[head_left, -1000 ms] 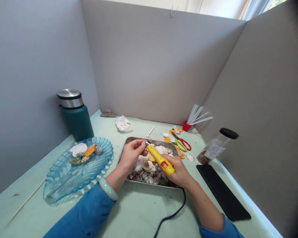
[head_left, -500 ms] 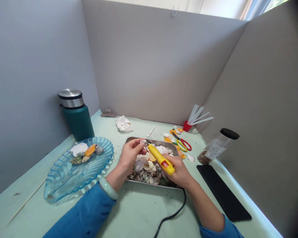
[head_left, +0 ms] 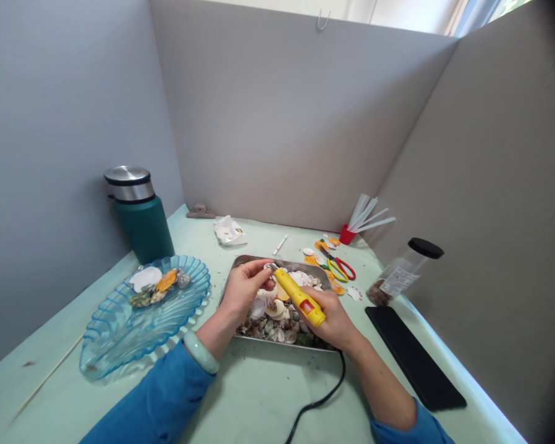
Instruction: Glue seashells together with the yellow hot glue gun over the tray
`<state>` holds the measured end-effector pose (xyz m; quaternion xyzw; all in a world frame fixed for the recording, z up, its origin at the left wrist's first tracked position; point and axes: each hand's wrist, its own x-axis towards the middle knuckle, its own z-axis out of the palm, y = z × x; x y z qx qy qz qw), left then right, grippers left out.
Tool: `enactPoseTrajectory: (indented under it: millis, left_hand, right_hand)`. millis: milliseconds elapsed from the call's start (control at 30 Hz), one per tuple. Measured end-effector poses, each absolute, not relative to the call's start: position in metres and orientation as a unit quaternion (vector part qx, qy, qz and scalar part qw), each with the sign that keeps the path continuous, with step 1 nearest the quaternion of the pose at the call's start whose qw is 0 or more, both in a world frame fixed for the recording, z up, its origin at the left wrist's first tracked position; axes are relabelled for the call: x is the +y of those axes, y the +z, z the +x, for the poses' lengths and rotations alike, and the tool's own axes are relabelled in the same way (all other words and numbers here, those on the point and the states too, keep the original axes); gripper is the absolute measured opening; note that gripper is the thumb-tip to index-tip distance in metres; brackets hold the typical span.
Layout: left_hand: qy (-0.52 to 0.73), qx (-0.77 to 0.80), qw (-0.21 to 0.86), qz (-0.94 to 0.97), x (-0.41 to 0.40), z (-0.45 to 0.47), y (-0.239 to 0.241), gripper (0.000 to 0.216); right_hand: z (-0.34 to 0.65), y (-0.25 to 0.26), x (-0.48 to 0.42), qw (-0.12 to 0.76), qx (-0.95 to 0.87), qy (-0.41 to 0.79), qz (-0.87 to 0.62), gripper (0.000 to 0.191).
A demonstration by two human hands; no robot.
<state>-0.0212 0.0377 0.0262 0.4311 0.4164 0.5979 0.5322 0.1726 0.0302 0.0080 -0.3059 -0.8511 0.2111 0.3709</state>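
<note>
grip of the right hand [head_left: 329, 313] was wrapped round a yellow tool [head_left: 296, 295], glue-gun-like in shape, its nozzle [head_left: 274, 267] aimed forward and to the left. left hand [head_left: 244, 290]: fingertip pinch on a small pale piece [head_left: 267, 266], held at the nozzle, over or near the far side of a metal tray [head_left: 282, 344] heaped with shells [head_left: 274, 313]. judged good practice here: steady both wrists so that piece and nozzle did not wander, pinch only the margin, bare fingertips clear of a nozzle that could well have been hot, pressure light and brief. black cord [head_left: 343, 369] ran from beneath the right hand across the bench [head_left: 254, 398]; best kept slack, lest it drag the tool sideways. hard to make out: whether nozzle and piece touched or stood just apart; the piece's outline, largely covered by thumb and fingers; anything at the nozzle's end, too small to tell. most right-hand fingers were out of sight under the tool. both hands hid parts of the tray and shells. cord and blue sleeves [head_left: 152, 394] were cut off by the lower edge of view.
</note>
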Motion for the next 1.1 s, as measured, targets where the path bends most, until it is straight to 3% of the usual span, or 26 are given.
enactPoseTrajectory:
  millis: [1100]
  left_hand:
    - [0.610,0.404,0.557,0.393,0.0396,-0.0234,0.0223,0.039]
  right_hand:
    - [0.1732,0.0071,0.0307,0.352,-0.860,0.182,-0.321,0.011]
